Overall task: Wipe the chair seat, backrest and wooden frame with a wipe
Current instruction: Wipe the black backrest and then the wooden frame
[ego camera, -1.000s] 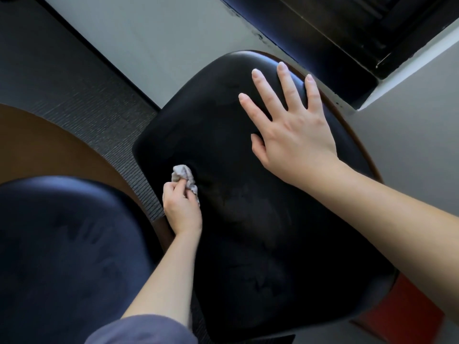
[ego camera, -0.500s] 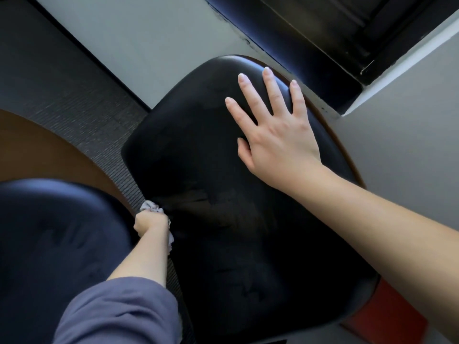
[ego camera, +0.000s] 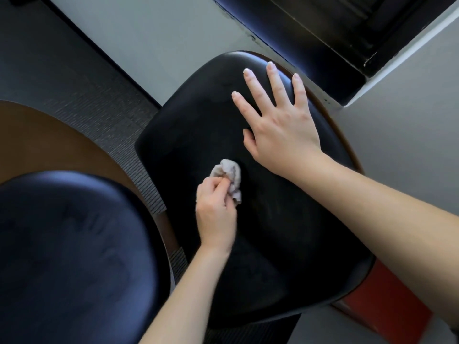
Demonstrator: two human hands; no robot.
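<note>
Here, the left hand (ego camera: 216, 214) has its fingers curled tight round a crumpled grey wipe (ego camera: 228, 173). The wipe sits on the black chair seat (ego camera: 285, 232), near the middle of it. The right hand (ego camera: 280, 130) lies flat on the far part of the seat, fingers spread wide and holding nothing. A thin strip of brown wooden frame (ego camera: 330, 112) peeks out along the seat's far right edge. Left of the seat is another dark padded seat (ego camera: 62, 244), and grey carpet (ego camera: 82, 78) lies past that side too. A red thing (ego camera: 387, 306) shows by the seat's near right corner
</note>
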